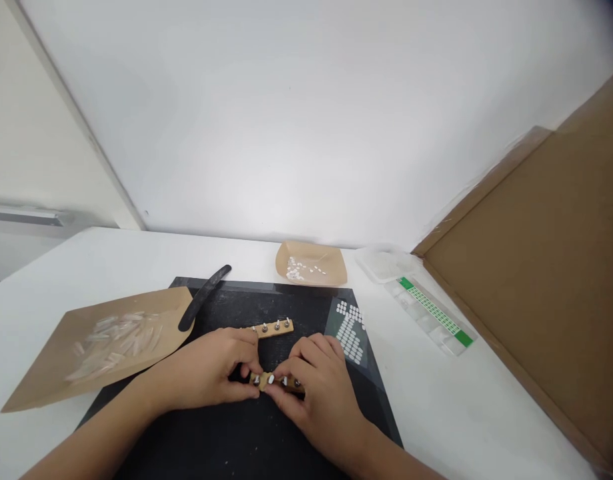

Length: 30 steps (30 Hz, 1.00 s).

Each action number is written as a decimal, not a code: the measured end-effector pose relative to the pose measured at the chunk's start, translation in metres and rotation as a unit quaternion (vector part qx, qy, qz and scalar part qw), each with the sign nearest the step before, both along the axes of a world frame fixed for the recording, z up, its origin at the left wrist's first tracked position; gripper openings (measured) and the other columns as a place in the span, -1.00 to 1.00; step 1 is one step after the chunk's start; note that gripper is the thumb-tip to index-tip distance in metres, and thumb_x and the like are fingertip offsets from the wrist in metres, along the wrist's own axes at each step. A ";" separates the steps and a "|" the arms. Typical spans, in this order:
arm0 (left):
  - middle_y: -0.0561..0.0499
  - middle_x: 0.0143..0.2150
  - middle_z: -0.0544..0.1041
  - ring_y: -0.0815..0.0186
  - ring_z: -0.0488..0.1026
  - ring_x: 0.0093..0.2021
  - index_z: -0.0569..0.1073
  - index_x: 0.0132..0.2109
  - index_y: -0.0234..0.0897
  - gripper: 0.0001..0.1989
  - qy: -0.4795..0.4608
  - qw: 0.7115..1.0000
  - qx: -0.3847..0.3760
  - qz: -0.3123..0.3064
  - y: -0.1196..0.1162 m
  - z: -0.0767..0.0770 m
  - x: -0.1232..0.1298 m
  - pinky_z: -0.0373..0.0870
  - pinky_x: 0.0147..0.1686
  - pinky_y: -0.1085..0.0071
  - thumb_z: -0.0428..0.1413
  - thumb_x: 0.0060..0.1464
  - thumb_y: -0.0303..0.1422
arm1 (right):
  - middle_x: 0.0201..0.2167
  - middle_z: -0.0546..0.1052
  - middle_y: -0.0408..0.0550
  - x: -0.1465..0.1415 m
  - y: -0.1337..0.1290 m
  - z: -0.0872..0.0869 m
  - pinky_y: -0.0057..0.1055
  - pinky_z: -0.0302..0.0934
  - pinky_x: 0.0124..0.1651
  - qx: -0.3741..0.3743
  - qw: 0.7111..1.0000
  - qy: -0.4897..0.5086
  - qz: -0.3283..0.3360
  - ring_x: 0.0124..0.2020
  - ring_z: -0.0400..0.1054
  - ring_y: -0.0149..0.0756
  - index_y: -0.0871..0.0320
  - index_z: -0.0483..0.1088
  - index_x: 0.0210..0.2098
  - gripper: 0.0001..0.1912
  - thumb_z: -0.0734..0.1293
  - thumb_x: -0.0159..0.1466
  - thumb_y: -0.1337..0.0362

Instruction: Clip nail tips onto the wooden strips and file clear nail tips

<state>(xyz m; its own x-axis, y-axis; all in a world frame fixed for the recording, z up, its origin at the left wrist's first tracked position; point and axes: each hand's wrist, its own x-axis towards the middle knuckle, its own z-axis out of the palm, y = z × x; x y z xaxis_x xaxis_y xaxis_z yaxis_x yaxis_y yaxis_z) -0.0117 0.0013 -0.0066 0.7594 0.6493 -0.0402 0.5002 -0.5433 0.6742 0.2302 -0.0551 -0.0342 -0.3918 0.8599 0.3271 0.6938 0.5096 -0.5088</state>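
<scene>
Two light wooden strips with small metal studs lie on the black mat. My left hand [219, 368] closes on the left end of the nearer wooden strip [263, 382]. My right hand [319, 383] is over the same strip, its thumb and forefinger pinched beside a small white oval piece [271, 379] on one stud; whether the fingertips hold that piece is hard to tell. White tips show on other studs. Behind, the farther wooden strip [270, 329] carries several studs with white tips, its left end hidden by my left hand.
The black mat [206, 443] bears a sheet of white ovals [350, 333] at right. A paper tray [46, 373] of clear pieces and a black file [204, 298] are left. Behind are a small tray [339, 265], a plastic container [386, 262] and a green-edged packet [434, 312]. Cardboard [536, 267] stands right.
</scene>
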 end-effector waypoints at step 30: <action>-0.04 -0.25 0.51 0.27 0.44 -0.35 0.47 0.02 -0.23 -0.79 -0.189 0.922 0.339 0.005 -0.029 0.019 0.014 0.34 -0.39 0.39 0.21 0.24 -0.43 | -0.18 0.75 -0.11 0.021 0.003 0.031 0.00 0.28 0.23 0.013 0.966 0.258 0.000 0.04 0.64 -0.04 0.00 0.56 -0.22 -0.90 0.47 0.35 0.36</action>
<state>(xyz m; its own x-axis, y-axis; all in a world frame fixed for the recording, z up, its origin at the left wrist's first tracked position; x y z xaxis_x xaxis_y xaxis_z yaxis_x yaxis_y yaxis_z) 0.0024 -0.0276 0.0123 0.6308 0.4344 0.6429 0.3065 -0.9007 0.3079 0.2517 -0.0525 -0.0029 -0.1702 0.8489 0.5004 0.3518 0.5267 -0.7738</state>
